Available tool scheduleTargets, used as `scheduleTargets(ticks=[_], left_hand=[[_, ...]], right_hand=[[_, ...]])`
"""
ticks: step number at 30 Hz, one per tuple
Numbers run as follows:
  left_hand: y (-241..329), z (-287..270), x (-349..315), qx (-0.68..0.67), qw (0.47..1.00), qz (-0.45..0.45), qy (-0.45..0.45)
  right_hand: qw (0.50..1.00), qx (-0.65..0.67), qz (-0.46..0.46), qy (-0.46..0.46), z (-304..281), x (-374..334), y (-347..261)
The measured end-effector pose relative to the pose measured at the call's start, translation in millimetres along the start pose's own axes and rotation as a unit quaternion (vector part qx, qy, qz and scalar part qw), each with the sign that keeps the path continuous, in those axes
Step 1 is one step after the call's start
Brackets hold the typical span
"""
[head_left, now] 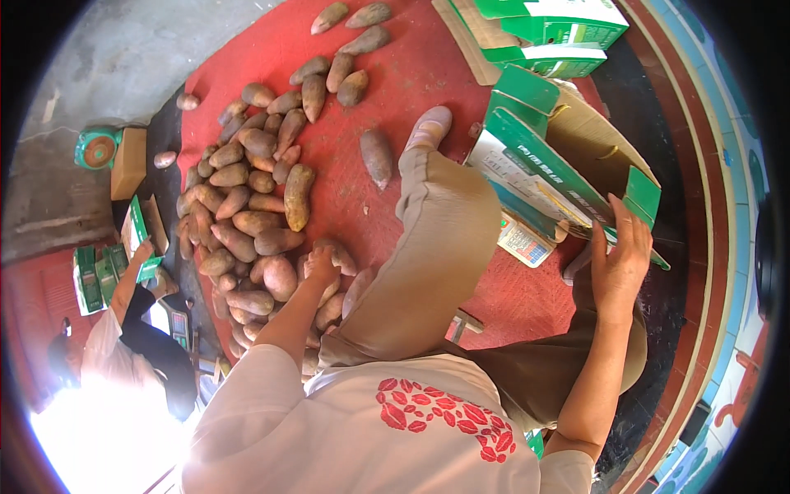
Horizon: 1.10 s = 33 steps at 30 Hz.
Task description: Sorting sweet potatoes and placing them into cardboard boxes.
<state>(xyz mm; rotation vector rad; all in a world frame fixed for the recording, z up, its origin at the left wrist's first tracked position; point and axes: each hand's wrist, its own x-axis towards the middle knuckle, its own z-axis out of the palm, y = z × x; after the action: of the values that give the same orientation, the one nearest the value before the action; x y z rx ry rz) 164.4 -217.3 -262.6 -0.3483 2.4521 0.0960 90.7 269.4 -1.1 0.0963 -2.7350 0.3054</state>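
Observation:
A large pile of sweet potatoes (255,222) lies on the red mat (453,58) to my left. At the pile's near right edge, my left hand (322,265) has its fingers curled on a brownish sweet potato (339,257), partly hidden by the hand. On the right, my right hand (623,262) grips the near edge of an open green and white cardboard box (539,165), thumb on one side and fingers on the other. The box tilts above a digital scale (524,240), whose keypad shows below it. The inside of the box is only partly visible.
More green boxes (568,33) stand at the far right. One sweet potato (376,158) lies apart near my shoe (429,128). At the left, another person (123,346) handles a green box beside a scale (177,323). A small fan-like green device (98,149) stands by a brown carton (129,165).

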Motion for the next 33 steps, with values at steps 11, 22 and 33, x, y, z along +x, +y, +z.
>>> scheduleTargets(ticks=[11, 22, 33], left_hand=[[-12.6, 25.0, -20.7, 0.1, 0.994, -0.037, 0.009], [-105.8, -14.6, 0.4, 0.141, 0.983, -0.116, 0.026], [-88.2, -24.2, -4.5, 0.229, 0.96, -0.099, -0.131]], right_hand=[[0.999, -0.036, 0.02, -0.009, 7.2, 4.1, -1.5], [0.997, -0.07, 0.031, -0.01, 10.4, 2.4, -2.3], [0.997, -0.058, 0.05, -0.006, 10.1, 1.7, -2.6]])
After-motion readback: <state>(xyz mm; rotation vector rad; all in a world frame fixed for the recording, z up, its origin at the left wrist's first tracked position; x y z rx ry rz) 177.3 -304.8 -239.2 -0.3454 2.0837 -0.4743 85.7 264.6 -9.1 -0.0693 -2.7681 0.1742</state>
